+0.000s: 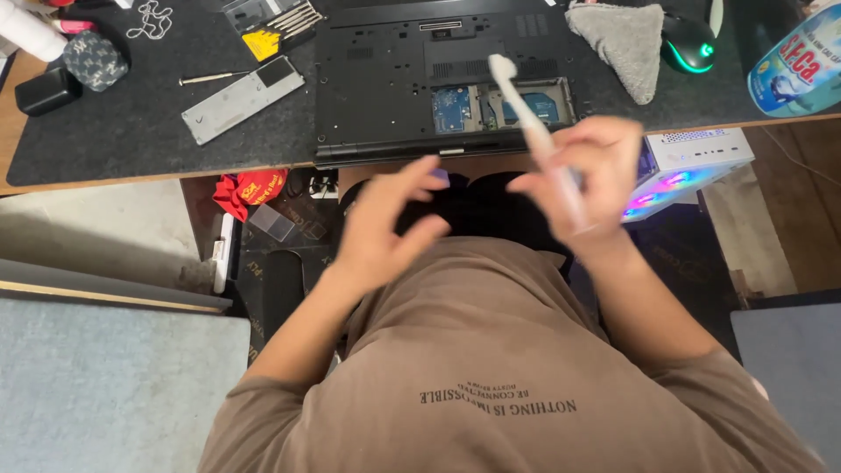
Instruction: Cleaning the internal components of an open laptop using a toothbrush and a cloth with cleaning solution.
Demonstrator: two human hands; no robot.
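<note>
Toothbrush, white plastic with a pale bristle head (534, 123), is held in the right hand (583, 180). Fingers are curled round the lower handle, thumb and forefinger pinching it; the head points up and far-left, tilted, and overlaps the open bay of the laptop in the view. Whether the bristles touch the laptop cannot be told; motion blur is heavy here.

Left hand (385, 223) is raised in front of the chest, just left of the right hand and apart from it. Fingers are loosely spread and slightly bent. A small purple object (441, 178) shows at the fingertips, possibly pinched, but too blurred to say what it is.

Black laptop, turned underside up (385, 88), lies on the dark grey felt desk mat (114, 131) at the far centre. Its service cover is off, exposing a blue circuit board (455, 109) and a drive bay beside it.

The grey rectangular cover panel (243, 99) lies on the mat left of the laptop, with a thin screwdriver (210, 79) just far of it. A screwdriver bit set with a yellow holder (272, 26) sits further back.

Grey folded cloth (624, 44) lies right of the laptop, near a black mouse with green light (688, 44). A white computer case with coloured lights (688, 166) stands under the desk at right.
</note>
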